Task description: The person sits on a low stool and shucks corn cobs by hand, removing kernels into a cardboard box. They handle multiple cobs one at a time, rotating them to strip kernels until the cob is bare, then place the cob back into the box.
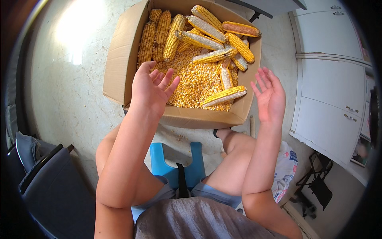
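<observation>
My left hand is raised over the near left side of a cardboard box, fingers apart, holding nothing. Beyond the box's right wall is my right hand, also bare, with its fingers spread. Loose corn kernels cover the box's bottom. Whole dried corn cobs stand along the far left, and partly stripped cobs lie heaped at the far right. One half-stripped corn cob rests by itself on the kernels near the right front corner.
A blue plastic stool is between my legs. White cabinets line the right side. A printed plastic bag lies beside my right leg, with a bare cob on the floor nearby. Dark chairs stand at left.
</observation>
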### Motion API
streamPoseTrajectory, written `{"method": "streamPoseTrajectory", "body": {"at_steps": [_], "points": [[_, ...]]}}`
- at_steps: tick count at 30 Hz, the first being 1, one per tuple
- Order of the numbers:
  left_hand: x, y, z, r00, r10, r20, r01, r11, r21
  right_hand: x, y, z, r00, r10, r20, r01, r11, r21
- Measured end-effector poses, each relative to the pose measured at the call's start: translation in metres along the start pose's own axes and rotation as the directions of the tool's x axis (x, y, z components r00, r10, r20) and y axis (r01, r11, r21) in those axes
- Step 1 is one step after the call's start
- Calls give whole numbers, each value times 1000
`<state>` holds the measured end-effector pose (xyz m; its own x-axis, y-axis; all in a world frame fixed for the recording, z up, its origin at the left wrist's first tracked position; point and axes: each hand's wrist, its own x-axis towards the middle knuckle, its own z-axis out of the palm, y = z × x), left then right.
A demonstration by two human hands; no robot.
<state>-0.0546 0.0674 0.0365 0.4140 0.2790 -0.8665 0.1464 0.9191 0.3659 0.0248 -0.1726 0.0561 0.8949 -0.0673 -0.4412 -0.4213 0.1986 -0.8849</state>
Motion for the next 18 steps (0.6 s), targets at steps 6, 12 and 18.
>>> {"method": "streamPoseTrajectory", "body": {"at_steps": [6, 12, 18], "points": [[-3, 0, 4, 998, -44, 53, 47, 998, -46, 6, 10, -3, 995, -80, -60, 68, 980, -185], [-3, 8, 16, 999, -21, 38, 25, 992, -120, 20, 22, -6, 993, -47, -113, 15, 963, -270], [-9, 11, 17, 997, -23, 68, 31, 992, -120, 48, 37, -15, 995, -97, -26, 49, 698, -714]]}}
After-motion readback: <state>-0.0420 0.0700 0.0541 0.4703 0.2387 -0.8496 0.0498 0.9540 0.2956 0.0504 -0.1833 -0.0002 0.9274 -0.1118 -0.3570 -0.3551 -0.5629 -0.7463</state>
